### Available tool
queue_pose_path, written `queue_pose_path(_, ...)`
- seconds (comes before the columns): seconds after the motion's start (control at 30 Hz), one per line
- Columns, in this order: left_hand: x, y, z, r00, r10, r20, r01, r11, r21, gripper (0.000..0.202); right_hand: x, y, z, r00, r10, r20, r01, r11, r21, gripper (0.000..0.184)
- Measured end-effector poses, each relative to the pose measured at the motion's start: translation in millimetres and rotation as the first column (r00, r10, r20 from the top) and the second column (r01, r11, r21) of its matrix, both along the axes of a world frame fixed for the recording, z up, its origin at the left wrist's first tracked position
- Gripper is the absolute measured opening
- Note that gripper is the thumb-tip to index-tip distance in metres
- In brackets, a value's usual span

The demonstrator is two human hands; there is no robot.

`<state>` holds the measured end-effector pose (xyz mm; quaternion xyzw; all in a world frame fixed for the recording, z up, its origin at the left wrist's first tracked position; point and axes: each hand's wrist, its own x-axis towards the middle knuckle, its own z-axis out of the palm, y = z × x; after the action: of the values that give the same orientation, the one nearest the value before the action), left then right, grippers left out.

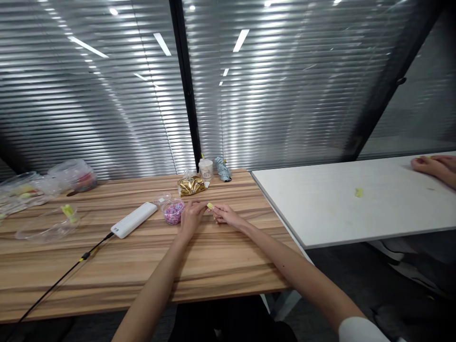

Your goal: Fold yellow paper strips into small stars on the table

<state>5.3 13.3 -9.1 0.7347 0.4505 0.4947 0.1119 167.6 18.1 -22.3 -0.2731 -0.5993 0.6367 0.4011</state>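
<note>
The left hand (191, 218) and the right hand (226, 214) rest close together near the far edge of the wooden table (221, 266), their fingertips almost meeting. Between them sits a small yellow piece (210, 205), partly hidden by the fingers. It is too small to make out what it is, or which hand has hold of it, if either does. A white sleeve (359, 330) shows on the right arm, cut off by the bottom of the view.

Just beside the left hand stands a see-through round tub (173, 212) filled with tiny pink and purple loops, too small to identify. A see-through lid (162, 198) lies just behind it. Further left is a white power bank (133, 220), with a black cable (60, 275) running off the table's near left corner. Along the far edge are a crumpled gold foil bag (191, 186), a small jar (205, 169) and a grey-blue packet (223, 169). At the left end lie a see-through tray (50, 224) holding yellow bits and bunched plastic bags (74, 175), cut off by the frame.

On the white table (320, 204) to the right lie a yellow scrap (359, 192) and a co-worker's hand (432, 166), partly out of view.
</note>
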Motion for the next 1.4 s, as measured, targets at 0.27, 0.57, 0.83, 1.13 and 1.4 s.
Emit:
queue_pose_path(0.27,-2.8,-1.7,2.1,0.981,-0.051,-0.185,0.051,0.999,-0.005,0.019,1.3,-5.7,4.5,0.999,-0.035,-0.034,0.033,0.998,-0.052,0.043)
queue_pose_path(0.57,-4.5,0.8,3.5,0.989,-0.130,0.073,0.135,0.988,-0.076,0.027,1.1,-0.4,-1.8,0.997,-0.066,-0.028,0.068,0.997,0.049,0.043)
queue_pose_path(0.83,-3.0,-1.5,6.3,0.986,-0.118,0.114,0.131,0.985,-0.116,0.025,6.2,-2.1,2.3,0.930,-0.319,0.185,0.206,0.865,0.457,0.040)
queue_pose_path(1.13,-0.4,-2.2,3.8,0.996,-0.093,0.011,0.094,0.991,-0.101,0.029,10.9,-1.7,-1.8,0.741,-0.541,0.398,0.043,0.629,0.776,0.029)
queue_pose_path(1.4,-0.6,-3.8,0.2,0.988,-0.061,-0.141,0.049,0.995,-0.084,0.030,12.5,-6.1,0.7,0.549,-0.664,0.508,-0.233,0.463,0.855,0.023)
